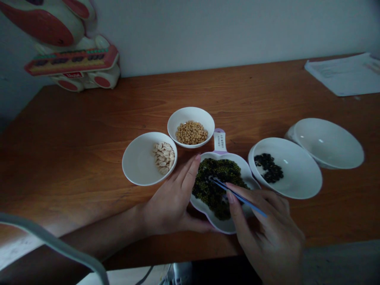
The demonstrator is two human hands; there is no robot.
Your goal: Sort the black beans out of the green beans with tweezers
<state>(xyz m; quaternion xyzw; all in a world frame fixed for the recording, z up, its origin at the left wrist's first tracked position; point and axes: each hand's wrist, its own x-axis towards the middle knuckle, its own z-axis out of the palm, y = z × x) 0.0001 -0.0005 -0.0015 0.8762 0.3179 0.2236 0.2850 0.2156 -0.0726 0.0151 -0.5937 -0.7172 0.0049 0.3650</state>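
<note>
L hand (175,198) is spread round the L edge of the lobed tray (227,227), fingers & thumb clasping it, while R hand (267,225) has its fingertips pinched on the blue tweezers (251,204), long axis running fwd & left from that hand to tips in the green beans (222,168); can't tell if the tips grip anything. Tray sits btwn both hands, R hand nearer the bowl (299,174) w/ dark beans (271,168) just beside the tray's R side

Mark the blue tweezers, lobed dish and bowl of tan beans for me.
Blue tweezers (244,200): head view, on the shaft.
Lobed dish (227,226): head view, near inner wall.
Bowl of tan beans (191,114): head view, far inner wall.
</note>
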